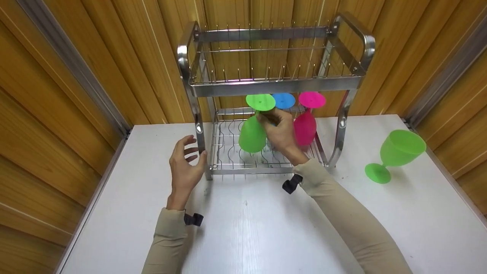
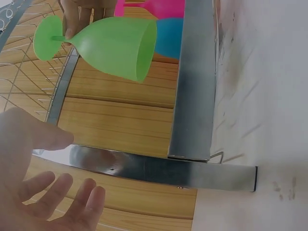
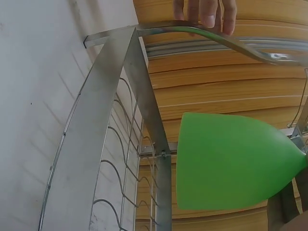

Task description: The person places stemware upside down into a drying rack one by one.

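My right hand [image 1: 281, 131] pinches the stem of an upside-down green goblet [image 1: 253, 135] inside the two-tier metal dish rack [image 1: 274, 86]. The goblet's bowl [image 3: 231, 161] points down above the lower wire shelf [image 3: 125, 168], its round foot uppermost. Beside it are an inverted pink goblet [image 1: 305, 129] and a blue goblet [image 2: 168, 38], mostly hidden behind my right hand in the head view. My left hand [image 1: 185, 167] is at the rack's front left post, its thumb and relaxed fingers [image 2: 86, 197] spread on either side of the post.
A second green goblet [image 1: 403, 148] stands tilted-looking on its foot to the right of the rack. The rack's upper tier has upright wire prongs [image 1: 283, 72]. Wood-panelled walls [image 1: 57, 114] enclose the white table [image 1: 236, 228] at the back and sides.
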`<action>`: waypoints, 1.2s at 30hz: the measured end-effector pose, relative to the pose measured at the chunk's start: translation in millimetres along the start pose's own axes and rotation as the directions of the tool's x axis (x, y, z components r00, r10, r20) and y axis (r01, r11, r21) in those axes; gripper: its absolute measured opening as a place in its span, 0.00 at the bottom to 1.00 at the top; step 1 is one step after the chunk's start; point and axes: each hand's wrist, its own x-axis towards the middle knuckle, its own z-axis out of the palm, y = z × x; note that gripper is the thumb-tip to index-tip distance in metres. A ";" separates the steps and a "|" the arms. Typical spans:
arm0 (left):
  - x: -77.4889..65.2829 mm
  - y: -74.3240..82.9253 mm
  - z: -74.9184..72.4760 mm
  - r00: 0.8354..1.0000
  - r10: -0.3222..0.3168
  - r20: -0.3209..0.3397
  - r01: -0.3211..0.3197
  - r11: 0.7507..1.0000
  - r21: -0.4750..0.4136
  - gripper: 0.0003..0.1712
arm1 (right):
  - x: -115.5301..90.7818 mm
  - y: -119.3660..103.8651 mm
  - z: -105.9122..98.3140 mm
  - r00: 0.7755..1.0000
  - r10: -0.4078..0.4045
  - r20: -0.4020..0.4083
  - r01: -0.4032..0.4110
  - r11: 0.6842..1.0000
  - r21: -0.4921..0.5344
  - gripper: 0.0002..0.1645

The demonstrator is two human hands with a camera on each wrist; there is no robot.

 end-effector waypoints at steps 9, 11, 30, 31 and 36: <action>4.4 -2.8 8.2 0.999 0.002 0.045 -0.002 1.000 0.001 0.27 | 15.7 17.2 5.0 1.000 -0.028 0.003 0.028 0.992 -0.127 0.12; 5.9 -3.4 9.8 0.999 0.011 0.044 -0.012 1.000 0.003 0.26 | 19.1 19.2 5.3 1.000 -0.013 0.000 0.013 0.987 -0.163 0.12; -0.1 -7.0 11.1 0.998 0.037 0.057 -0.038 0.999 0.003 0.25 | 27.5 41.2 23.1 0.996 0.034 -0.088 -0.058 0.955 -0.292 0.09; -0.7 -7.2 10.8 0.998 0.037 0.056 -0.037 0.999 0.000 0.25 | 27.3 42.3 23.6 0.995 0.037 -0.091 -0.063 0.953 -0.295 0.10; -1.6 -8.3 9.4 0.998 0.050 0.036 -0.050 0.999 0.009 0.26 | 29.2 46.6 27.3 0.993 0.053 -0.106 -0.084 0.945 -0.317 0.10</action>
